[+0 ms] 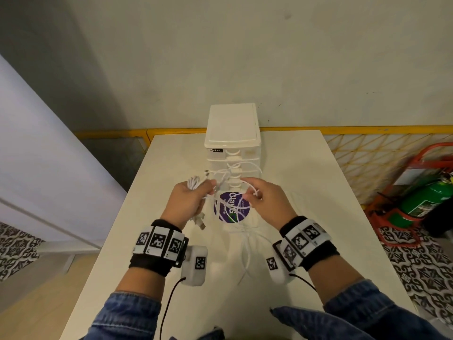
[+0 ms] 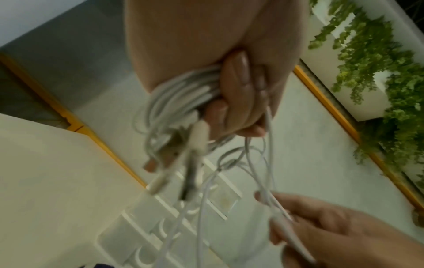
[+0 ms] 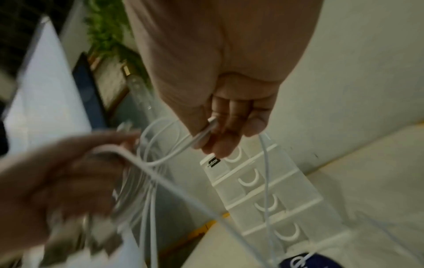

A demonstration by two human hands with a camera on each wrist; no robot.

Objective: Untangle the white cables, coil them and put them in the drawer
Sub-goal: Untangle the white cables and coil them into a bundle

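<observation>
Overhead, a white table (image 1: 306, 192) stands against a pale wall; yellow mesh fencing (image 1: 367, 153) runs behind it and patterned black-and-white floor tiles (image 1: 421, 273) show at both sides. Far right, a green fire extinguisher (image 1: 421, 200) sits in a red stand. A white drawer unit (image 1: 232, 133) stands at the back of the table, all drawers closed, with a round purple sticker (image 1: 231, 207) on the table just in front of it.

Left to right:
- left hand (image 1: 188, 202): raised above the table, fingers (image 2: 236, 87) clenched around a bundle of looped white cables (image 1: 196, 182); several plug ends hang loose below the fist, seen blurred in the left wrist view
- between the hands: slack loops of cable span the gap in front of the drawer unit, above the sticker
- right hand (image 1: 264, 200): raised at about the same height, fingers curled, thumb and fingertips (image 3: 220, 145) pinching a cable near its connector; a strand drops from the hand toward the table
- below the right hand: further strands of white cable lie on the table nearer the person, still crossed over one another
</observation>
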